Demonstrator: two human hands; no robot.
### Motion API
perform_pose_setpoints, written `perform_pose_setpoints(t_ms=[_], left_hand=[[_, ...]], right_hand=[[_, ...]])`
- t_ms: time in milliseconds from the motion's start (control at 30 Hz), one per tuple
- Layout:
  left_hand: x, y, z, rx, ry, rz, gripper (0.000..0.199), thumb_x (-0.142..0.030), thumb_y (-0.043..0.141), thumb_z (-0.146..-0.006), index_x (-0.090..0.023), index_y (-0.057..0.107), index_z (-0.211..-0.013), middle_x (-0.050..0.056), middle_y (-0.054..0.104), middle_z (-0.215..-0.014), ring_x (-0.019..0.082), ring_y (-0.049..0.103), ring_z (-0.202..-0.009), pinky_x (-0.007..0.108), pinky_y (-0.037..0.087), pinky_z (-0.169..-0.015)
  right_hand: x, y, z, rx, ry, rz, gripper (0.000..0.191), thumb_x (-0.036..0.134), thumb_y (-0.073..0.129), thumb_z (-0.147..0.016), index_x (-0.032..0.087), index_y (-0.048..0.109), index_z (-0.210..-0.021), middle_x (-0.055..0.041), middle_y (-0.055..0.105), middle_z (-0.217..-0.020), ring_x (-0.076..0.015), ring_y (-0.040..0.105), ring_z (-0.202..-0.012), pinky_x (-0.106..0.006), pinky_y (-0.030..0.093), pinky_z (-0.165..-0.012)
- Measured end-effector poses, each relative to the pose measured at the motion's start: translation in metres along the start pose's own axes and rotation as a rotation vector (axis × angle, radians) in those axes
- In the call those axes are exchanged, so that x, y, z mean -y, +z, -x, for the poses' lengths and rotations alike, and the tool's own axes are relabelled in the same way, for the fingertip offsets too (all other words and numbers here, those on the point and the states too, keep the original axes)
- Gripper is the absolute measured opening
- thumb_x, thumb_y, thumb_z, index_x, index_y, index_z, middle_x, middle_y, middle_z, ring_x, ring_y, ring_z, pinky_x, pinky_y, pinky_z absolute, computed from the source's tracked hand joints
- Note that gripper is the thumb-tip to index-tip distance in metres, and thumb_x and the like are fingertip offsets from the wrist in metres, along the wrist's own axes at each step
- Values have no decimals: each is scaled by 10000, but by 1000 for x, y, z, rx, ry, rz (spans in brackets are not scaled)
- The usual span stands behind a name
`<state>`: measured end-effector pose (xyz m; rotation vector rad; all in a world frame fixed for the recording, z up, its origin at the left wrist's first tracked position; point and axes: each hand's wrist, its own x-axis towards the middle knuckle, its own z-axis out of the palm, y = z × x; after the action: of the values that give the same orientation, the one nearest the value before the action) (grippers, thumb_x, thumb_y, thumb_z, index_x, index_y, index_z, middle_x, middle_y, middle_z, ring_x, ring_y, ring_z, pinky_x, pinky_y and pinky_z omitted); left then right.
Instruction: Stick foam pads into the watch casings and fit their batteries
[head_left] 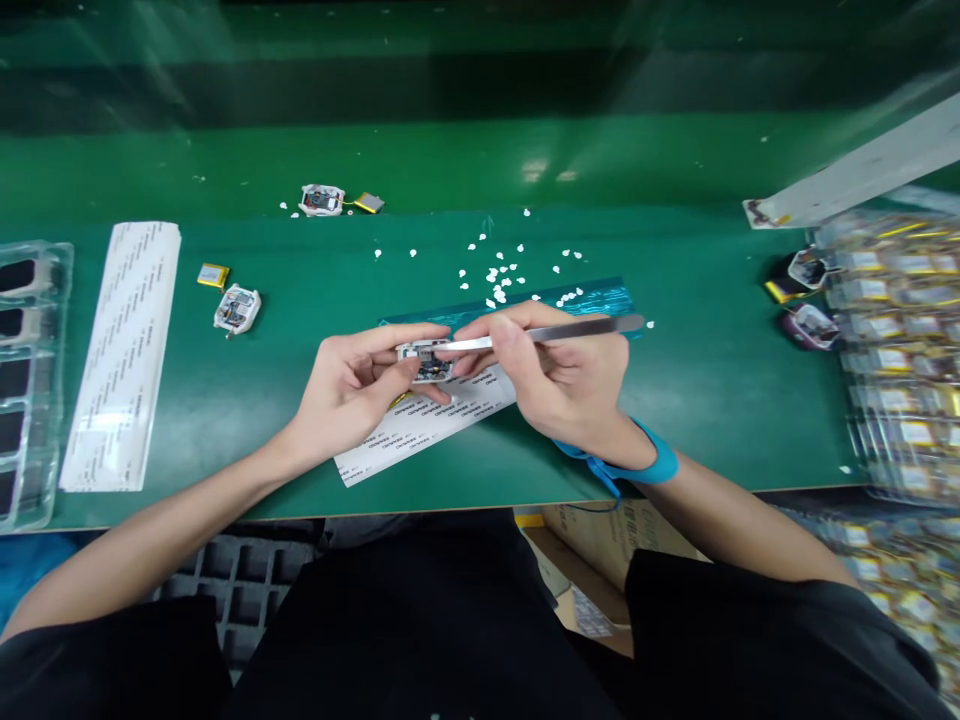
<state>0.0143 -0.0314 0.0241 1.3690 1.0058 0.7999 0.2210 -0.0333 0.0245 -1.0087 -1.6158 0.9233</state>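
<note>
Between its thumb and fingers my left hand (358, 385) grips a small white device housing (427, 362) with electronics showing inside. My right hand (562, 370) is closed around metal tweezers (592, 328), whose tips reach over the housing. The right fingertips are close beside the housing's right edge. Under both hands lies a printed white sheet (397, 450), with a shiny blue strip (607, 297) behind it. Small white pieces (500, 293) are scattered beyond the hands. A bit of yellow shows below the left fingers.
Another housing (238, 310) with a battery (214, 275) lies left, beside printed sheets (124, 350) and a tray (45, 400). One more housing (322, 200) sits at the back. Dark housings (810, 327) and stacked trays (900, 350) are right, below a pale bar (862, 170).
</note>
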Motion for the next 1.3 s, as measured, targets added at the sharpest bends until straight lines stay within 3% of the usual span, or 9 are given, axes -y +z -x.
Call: perform_pose_setpoints(t_ms=[133,233,467,567,733,800,1067,1167,1300], left_hand=[[5,-9,-10,-219,63,3,229,-281,642,-953,-209,715,-1157,24,795,-876,190,758,-632,321,617,-651],[13,-17,-21,-366,50,56,195,-336,657,-935,-211,692,-1080,23,792,-842,153,697,-510,275,547,-526],[22,-25,-31,-395,66,29,225,-357,737,-879,-227,553,-882,-29,702,-643,120,593,-406,244,410,-403],[11,-32,-28,-276,115,2,231,-370,714,-909,-229,531,-901,-22,695,-672,112,566,-397,251,384,-404],[-17,-49,-20,275,66,-423,89,-286,645,-940,-222,661,-1000,21,712,-765,135,581,-486,277,378,-489],[-23,-51,-18,379,103,-641,152,-254,568,-969,-230,689,-1056,14,722,-763,125,517,-457,283,318,-496],[-17,-45,-14,438,228,-1052,206,-250,427,-991,-228,628,-1035,18,710,-789,184,579,-609,292,368,-598],[-16,-46,-16,418,340,-1103,222,-222,402,-1002,-223,624,-995,30,665,-803,212,602,-774,369,469,-872],[-15,-51,-21,448,439,-1072,235,-191,391,-1009,-201,625,-1018,30,606,-824,223,575,-879,475,400,-1095]], right_hand=[[-1,-22,-18,-37,-188,108,211,270,570,-1060,289,771,-1121,-11,785,-1037,-177,763,-862,-312,643,-696],[-13,-30,-33,142,-272,225,183,231,624,-1029,225,806,-1042,-15,801,-988,-161,754,-786,-292,621,-674],[-53,-14,-34,412,-98,37,198,207,620,-1021,176,812,-989,-41,800,-1065,-129,757,-742,-234,603,-647],[-53,-12,-31,456,-94,37,205,209,614,-1025,167,813,-991,-46,803,-1042,-114,740,-705,-220,569,-620],[-52,-14,-31,461,-116,109,214,240,614,-1030,158,809,-998,-47,805,-1003,-85,661,-608,-223,459,-514],[-54,-13,-30,459,-141,143,212,260,612,-1035,173,805,-1031,-41,805,-1007,-81,636,-579,-231,433,-495],[-54,-2,-16,381,-383,317,222,161,550,-1045,173,766,-1094,-44,798,-1013,-164,721,-834,-284,571,-687],[-54,0,-10,378,-435,418,300,94,485,-1032,201,746,-1134,-31,788,-1072,-165,729,-893,-286,594,-725],[-57,3,-8,337,-439,474,336,65,483,-1007,223,736,-1162,-12,783,-1121,-152,730,-875,-276,600,-721]])
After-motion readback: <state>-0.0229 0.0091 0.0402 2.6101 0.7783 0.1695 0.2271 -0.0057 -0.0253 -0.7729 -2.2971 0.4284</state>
